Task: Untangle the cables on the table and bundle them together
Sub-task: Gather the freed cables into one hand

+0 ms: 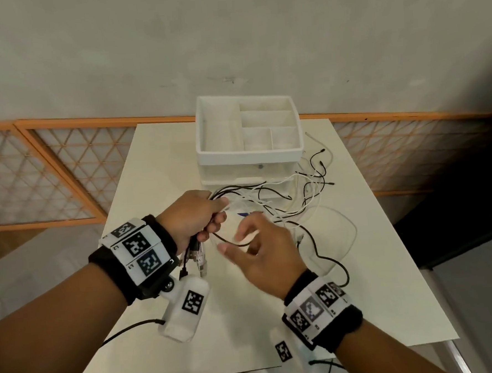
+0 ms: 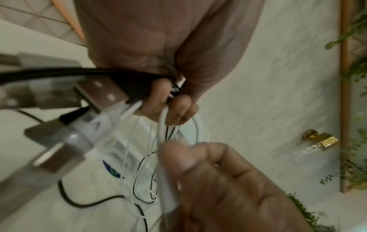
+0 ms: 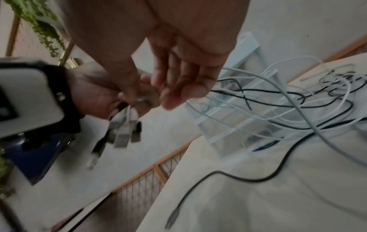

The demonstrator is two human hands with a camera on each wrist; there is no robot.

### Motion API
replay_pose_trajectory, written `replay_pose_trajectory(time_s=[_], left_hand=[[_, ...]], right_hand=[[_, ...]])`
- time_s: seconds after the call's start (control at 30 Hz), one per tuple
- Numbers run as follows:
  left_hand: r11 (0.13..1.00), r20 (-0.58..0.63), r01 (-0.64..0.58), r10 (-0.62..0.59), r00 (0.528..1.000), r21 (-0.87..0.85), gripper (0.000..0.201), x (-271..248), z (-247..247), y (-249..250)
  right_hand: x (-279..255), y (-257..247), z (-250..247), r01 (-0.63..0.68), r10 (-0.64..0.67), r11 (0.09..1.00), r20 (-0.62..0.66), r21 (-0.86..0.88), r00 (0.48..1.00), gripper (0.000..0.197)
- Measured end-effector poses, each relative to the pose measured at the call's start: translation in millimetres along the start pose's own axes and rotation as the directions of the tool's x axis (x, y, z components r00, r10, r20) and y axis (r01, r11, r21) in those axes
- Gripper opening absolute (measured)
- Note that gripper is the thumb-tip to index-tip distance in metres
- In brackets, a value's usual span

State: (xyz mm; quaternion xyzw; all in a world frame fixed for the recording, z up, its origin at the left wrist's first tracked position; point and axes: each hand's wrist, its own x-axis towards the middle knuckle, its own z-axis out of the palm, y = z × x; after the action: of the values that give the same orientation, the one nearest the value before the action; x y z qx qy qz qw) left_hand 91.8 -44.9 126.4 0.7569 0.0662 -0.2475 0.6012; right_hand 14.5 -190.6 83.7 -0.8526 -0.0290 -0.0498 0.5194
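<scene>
My left hand (image 1: pixel 209 220) grips a bundle of black and white cables (image 1: pixel 294 200) in its fist above the white table (image 1: pixel 247 324). Their USB plugs (image 1: pixel 199 260) hang below the fist. The rest of the cables trail right in a loose tangle in front of the organiser. Just right of the fist hovers my right hand (image 1: pixel 242 238), fingers spread and relaxed, holding nothing. In the left wrist view the fist (image 2: pixel 170 103) clamps the cords, with the plugs (image 2: pixel 103 94) close to the lens. In the right wrist view my right hand's straight fingers (image 3: pixel 178 81) hang over the tangle (image 3: pixel 278 102).
A white compartment organiser (image 1: pixel 248 157) with drawers stands at the table's back, and cable ends spread past its right side. One black cable (image 1: pixel 327 259) snakes toward the right front. An orange-framed lattice fence (image 1: pixel 51 175) runs behind the table, which has bare surface at the front.
</scene>
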Motion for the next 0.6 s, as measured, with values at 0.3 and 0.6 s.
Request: replay_pose_trajectory(time_s=[0.3,0.6], left_hand=[[0.96,0.095,-0.275,0.268,0.959,0.06,0.024,-23.3,-14.0,35.4],[0.958,-0.264,-0.276,0.287,0.921,0.079,0.025,-4.1,-46.5,15.4]], right_hand=[[33.8,73.9,-25.5,-0.288,0.312,0.808,-0.041,-0.514,0.949,0.024],[42.9,106.8,-108.5,-0.395,0.507,0.506,-0.107,-0.767,0.855,0.039]])
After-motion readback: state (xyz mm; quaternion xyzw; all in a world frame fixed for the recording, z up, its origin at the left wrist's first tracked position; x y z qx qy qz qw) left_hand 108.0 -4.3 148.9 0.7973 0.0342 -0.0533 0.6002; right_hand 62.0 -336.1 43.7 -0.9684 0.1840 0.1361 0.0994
